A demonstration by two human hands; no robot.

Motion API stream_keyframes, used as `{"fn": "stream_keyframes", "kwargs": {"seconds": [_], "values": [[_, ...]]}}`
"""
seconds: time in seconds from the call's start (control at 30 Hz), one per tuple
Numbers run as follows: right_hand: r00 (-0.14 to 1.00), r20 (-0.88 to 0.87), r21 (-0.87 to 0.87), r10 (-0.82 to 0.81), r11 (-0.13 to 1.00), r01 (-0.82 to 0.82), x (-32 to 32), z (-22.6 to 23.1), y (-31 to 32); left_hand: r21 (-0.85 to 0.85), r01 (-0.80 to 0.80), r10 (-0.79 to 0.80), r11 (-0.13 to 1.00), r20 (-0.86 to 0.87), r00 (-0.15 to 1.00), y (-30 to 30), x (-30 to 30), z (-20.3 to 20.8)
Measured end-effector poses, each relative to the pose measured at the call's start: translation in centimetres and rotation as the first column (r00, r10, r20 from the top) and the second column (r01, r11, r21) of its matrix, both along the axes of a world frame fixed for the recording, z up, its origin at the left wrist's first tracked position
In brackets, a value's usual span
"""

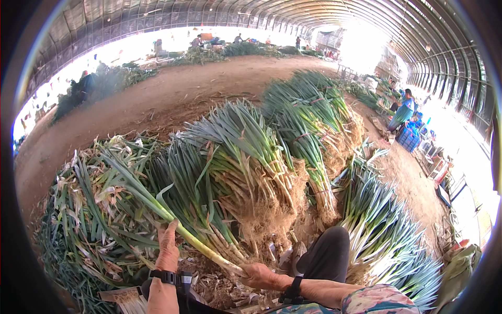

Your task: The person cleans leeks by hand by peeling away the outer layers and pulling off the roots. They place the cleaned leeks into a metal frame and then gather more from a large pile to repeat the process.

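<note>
A long green onion slants across in front of me, leaves up to the left and root end down to the right. My left hand is closed around its green middle, some fingers hidden behind the stalk. My right hand grips the root end, low in the centre. Just beyond the stalk lies a loose heap of unpeeled green onions. Behind it stands a big bundle with brown, tangled roots. To my right are onions with clean white stems.
Stripped leaves pile up on the left. More tied bundles lie farther back on the dirt floor. A person in blue sits at right by a blue crate. My bent knee rises beside my right hand.
</note>
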State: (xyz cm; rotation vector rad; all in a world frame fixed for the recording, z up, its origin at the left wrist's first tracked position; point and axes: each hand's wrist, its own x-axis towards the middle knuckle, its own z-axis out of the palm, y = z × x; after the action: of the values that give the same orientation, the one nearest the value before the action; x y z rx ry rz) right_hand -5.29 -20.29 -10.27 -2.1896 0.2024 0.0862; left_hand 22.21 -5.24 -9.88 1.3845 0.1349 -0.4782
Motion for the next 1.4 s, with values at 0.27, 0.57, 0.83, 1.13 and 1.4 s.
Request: {"fn": "stream_keyframes", "kwargs": {"seconds": [0.27,0.57,0.83,1.13,1.4], "values": [[0.999,0.028,-0.227,-0.036,0.973,0.042,0.9,-4.6,0.9,0.018,-0.096,0.096,0.995,-0.005,0.995,2.4,1.8,-2.6],[0.976,-0.218,0.153,0.014,0.988,0.020,8.5,-1.1,1.6,0.029,0.142,-0.144,0.989,0.102,0.984,2.1,0.6,-1.4],[0.990,0.021,0.377,-0.140,0.918,0.122,15.8,1.6,1.1,-0.070,0.197,-0.188,0.978,0.118,0.975,1.2,-3.7,-0.3],[0.913,0.363,0.129,0.185,0.961,-0.246,15.0,1.0,1.0,-0.034,0.253,-0.248,0.967,0.115,0.962,2.6,-4.2,1.7],[0.994,-0.099,0.351,-0.049,0.933,0.081,16.0,3.1,3.5,-0.132,0.254,-0.202,0.958,0.314,0.928,2.5,-4.2,-0.2]]}}
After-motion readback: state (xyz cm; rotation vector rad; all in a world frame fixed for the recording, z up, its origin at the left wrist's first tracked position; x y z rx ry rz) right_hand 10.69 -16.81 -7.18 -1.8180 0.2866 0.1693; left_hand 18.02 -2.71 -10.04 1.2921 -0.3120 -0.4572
